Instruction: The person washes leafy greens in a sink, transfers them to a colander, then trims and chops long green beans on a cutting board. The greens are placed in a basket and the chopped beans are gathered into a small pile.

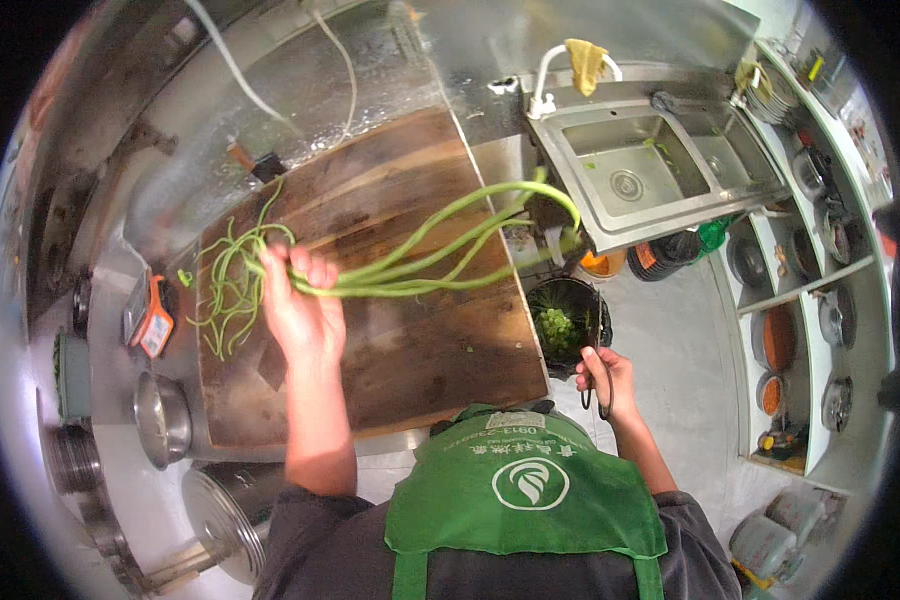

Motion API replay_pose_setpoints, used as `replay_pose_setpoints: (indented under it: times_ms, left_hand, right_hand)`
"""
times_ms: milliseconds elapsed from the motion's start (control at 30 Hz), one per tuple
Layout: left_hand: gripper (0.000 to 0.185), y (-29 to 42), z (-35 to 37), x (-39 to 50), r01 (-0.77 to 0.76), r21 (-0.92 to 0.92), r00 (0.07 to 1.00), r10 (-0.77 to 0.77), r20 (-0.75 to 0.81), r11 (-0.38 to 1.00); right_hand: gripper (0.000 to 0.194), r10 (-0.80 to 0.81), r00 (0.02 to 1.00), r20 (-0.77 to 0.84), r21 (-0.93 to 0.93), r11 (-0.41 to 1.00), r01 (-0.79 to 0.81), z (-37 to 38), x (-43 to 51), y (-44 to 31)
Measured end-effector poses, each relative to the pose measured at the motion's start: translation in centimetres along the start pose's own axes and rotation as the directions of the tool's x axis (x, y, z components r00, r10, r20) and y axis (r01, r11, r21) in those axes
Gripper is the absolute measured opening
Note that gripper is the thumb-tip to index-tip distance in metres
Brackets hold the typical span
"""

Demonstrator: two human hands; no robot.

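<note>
My left hand (304, 304) grips a bunch of long green vegetable stalks (420, 285) above a large wooden cutting board (420, 345). Thin curled ends hang to the left of the fist. The thicker lengths reach right, past the board's edge, and arch over near the sink. In my right hand (607, 379) is a pair of dark-handled scissors (586, 397), fingers around the loops and blades pointing away from me. Whether the blades are apart cannot be made out. Just beyond them on the floor stands a black-lined bin (534, 300) with green scraps (556, 328).
A cleaver (259, 161) lies at the board's far edge. Left of the board are an orange-framed scale (151, 322) and a steel bowl (163, 420). A double sink (607, 229) with a faucet (544, 82) stands far right, and shelves (810, 281) with bowls line the right side.
</note>
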State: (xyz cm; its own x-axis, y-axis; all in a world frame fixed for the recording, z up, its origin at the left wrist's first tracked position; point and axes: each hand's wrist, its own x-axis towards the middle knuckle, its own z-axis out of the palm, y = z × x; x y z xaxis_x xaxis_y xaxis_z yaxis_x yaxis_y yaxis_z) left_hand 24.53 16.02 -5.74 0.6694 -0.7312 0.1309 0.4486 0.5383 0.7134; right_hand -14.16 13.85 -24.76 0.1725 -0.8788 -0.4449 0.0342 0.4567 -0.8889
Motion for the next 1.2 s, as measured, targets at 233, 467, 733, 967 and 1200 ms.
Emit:
replay_pose_setpoints:
  times_ms: [233,467,733,967,1200]
  left_hand:
    - [0.023,-4.9,-24.5,-10.8,0.157,0.036,0.822,-0.111,-0.558,0.987]
    - [0.071,-2.1,-28.3,-13.0,0.132,0.989,0.736,0.675,-0.055,-0.064]
    - [0.06,-9.8,-18.6,-8.1,-0.188,0.931,0.982,-0.057,0.18,-0.314]
    - [0.026,-11.3,-20.3,-6.4,-0.379,0.899,0.889,-0.357,0.287,-0.22]
    - [0.025,-10.4,-19.6,-3.7,-0.714,0.7,0.672,-0.297,0.679,-0.014]
  right_hand:
    - [0.035,0.051,0.998,0.041,-0.139,0.989,-0.045,1.5,-1.1,1.2]
    - [0.037,0.046,0.997,0.056,-0.289,0.957,-0.027,3.4,-1.8,1.5]
    - [0.037,-0.022,0.993,0.116,-0.298,0.953,0.056,7.2,-3.0,1.4]
    - [0.031,-0.058,0.993,0.105,-0.27,0.959,0.084,8.7,-4.7,2.0]
    - [0.028,-0.041,0.998,0.039,-0.281,0.958,0.05,9.2,-6.1,2.3]
